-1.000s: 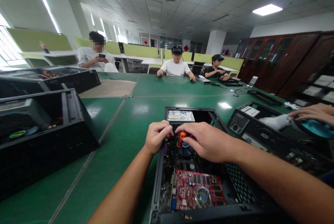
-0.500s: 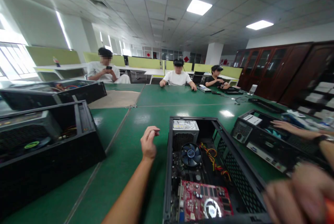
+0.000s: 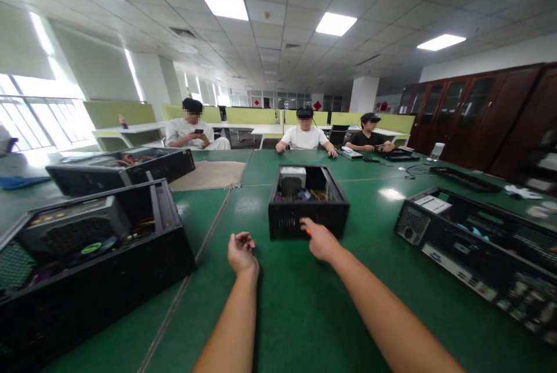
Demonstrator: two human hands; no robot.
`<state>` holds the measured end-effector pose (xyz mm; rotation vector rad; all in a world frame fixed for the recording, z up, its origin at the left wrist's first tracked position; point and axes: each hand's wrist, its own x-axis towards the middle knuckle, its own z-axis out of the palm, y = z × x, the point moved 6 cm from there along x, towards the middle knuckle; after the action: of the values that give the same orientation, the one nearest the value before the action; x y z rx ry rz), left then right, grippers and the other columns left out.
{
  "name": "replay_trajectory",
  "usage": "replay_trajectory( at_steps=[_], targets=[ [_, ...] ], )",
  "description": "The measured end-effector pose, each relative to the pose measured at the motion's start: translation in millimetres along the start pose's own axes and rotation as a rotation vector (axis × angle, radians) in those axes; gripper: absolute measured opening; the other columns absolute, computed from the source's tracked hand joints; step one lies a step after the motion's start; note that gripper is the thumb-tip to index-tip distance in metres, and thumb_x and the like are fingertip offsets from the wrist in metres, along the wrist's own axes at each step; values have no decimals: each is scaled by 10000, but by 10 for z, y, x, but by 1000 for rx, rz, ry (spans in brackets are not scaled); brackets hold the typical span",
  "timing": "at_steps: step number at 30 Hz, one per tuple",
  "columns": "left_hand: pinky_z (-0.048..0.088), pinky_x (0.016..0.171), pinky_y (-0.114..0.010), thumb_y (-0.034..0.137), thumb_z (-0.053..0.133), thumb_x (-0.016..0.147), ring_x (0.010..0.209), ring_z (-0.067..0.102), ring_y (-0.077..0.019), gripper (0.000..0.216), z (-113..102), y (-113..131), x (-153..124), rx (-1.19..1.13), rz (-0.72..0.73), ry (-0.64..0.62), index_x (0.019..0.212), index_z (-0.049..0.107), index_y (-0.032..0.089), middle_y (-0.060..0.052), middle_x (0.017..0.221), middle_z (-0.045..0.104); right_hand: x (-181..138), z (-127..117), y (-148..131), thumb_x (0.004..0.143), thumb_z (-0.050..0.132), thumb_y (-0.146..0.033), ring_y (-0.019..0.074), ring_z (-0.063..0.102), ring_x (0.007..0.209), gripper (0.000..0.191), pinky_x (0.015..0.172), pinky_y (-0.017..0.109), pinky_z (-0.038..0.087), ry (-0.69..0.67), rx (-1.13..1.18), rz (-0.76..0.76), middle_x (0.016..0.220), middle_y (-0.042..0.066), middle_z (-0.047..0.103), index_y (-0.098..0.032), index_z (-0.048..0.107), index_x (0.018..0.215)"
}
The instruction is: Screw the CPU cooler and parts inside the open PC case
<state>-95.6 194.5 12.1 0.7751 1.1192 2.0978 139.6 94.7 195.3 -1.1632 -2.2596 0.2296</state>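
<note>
An open black computer case (image 3: pixel 285 222) lies on the green table in front of me, its top side uncovered. Inside it I see a grey power supply (image 3: pixel 293 173) and coloured wires; the fan is partly hidden. My right hand (image 3: pixel 321 239) is at the near panel of the case, index finger stretched against it. The other fingers are closed round a small orange object (image 3: pixel 308 232), mostly hidden, so its kind is unclear. My left hand (image 3: pixel 242 252) rests on the table, left of and apart from the case, fingers loosely curled with nothing visible in them.
Another open case (image 3: pixel 130 268) stands at the left, with a further case (image 3: pixel 87 178) behind it. At the right lies a third case (image 3: pixel 452 245). A beige board (image 3: pixel 209 176) lies at the back left. Several people sit beyond the table; a keyboard (image 3: pixel 463 178) is far right.
The middle case has moved away from me across the table. My right hand has come from the lower right to its near panel. A co-worker's arm at the right has left the view.
</note>
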Motion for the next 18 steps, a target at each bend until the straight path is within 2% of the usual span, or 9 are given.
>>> replay_trajectory(
  at_steps=[2, 4, 6, 8, 11, 13, 15, 18],
  targets=[
    [414, 498, -238, 594, 490, 967, 497, 473, -90, 470, 25, 0, -34, 34, 1, -43, 814, 587, 161, 34, 658, 553, 130, 398, -83, 975, 627, -322, 230, 659, 1043, 321, 882, 426, 575, -107, -10, 39, 1225, 96, 641, -162, 602, 1252],
    [421, 491, -243, 561, 571, 905, 498, 500, -104, 434, 77, 28, -70, 81, 18, -109, 757, 618, 157, 22, 626, 575, 100, 760, -242, 942, 634, -209, 225, 682, 1020, 289, 856, 362, 572, -203, -9, 38, 1175, 89, 679, -178, 611, 1229],
    [419, 478, -247, 517, 600, 828, 492, 522, -122, 385, 131, 76, -103, 128, 51, -166, 690, 634, 159, 10, 588, 582, -108, 1026, -404, 889, 610, -136, 248, 709, 987, 365, 809, 336, 565, -264, -14, 7, 1137, 86, 710, -216, 594, 1245],
    [437, 485, -251, 490, 564, 810, 492, 544, -131, 360, 177, 127, -130, 170, 88, -202, 707, 649, 156, -1, 603, 604, -439, 1183, -449, 892, 566, -190, 289, 729, 912, 421, 758, 370, 556, -299, -24, 13, 1077, 91, 735, -246, 537, 1307],
    [493, 536, -275, 492, 471, 867, 522, 597, -146, 400, 282, 216, -183, 244, 148, -244, 832, 664, 144, -31, 706, 661, -958, 1274, -215, 909, 521, -306, 312, 729, 832, 442, 724, 382, 520, -330, -2, 142, 930, 87, 751, -253, 480, 1346],
    [539, 616, -314, 495, 463, 892, 609, 658, -178, 419, 445, 310, -258, 313, 207, -311, 923, 674, 135, -64, 793, 701, -1201, 1280, 50, 855, 560, -282, 280, 708, 825, 422, 725, 342, 484, -311, 51, 249, 886, 68, 734, -246, 531, 1274],
    [565, 762, -368, 485, 492, 907, 801, 707, -226, 411, 717, 448, -386, 393, 295, -424, 1026, 683, 141, -100, 936, 732, -1328, 1295, 286, 761, 592, -190, 205, 650, 760, 342, 691, 282, 436, -286, 186, 309, 817, 17, 686, -233, 620, 1099],
    [493, 1002, -436, 464, 568, 906, 1100, 654, -265, 362, 1294, 683, -680, 532, 475, -675, 1114, 697, 198, -99, 1154, 717, -1349, 1375, 503, 662, 573, -93, 112, 495, 623, 243, 582, 217, 356, -312, 512, 339, 669, -53, 532, -193, 665, 863]
  ],
)
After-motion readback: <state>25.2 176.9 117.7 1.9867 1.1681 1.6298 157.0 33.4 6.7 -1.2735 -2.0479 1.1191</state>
